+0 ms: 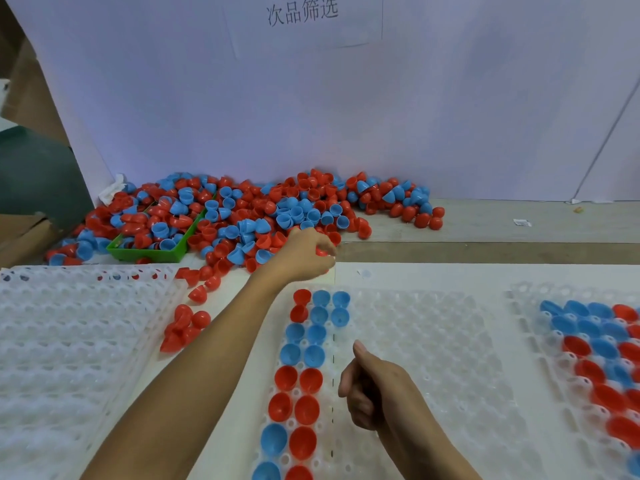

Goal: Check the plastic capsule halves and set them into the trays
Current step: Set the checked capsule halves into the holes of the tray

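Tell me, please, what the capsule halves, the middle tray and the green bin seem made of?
Capsule halves: opaque plastic, smooth and slightly glossy, with soft highlights.
Middle tray: thin translucent whitish plastic, probably moulded; the table shows faintly through it.
Green bin: apparently rigid opaque plastic.

Left hand [304, 252]: at 12 o'clock, fingers curled round a red capsule half [322, 252] at the pile [242, 213].
Right hand [372, 386]: at 5 o'clock, curled, empty, over the middle tray [433, 341].

Three white trays: left [86, 341], middle [433, 358], right [526, 306]. One green bin [145, 252]. Two hands. The middle tray holds roughly nineteen capsule halves [304, 375]; the heap [242, 213] at upper left is uncountable.
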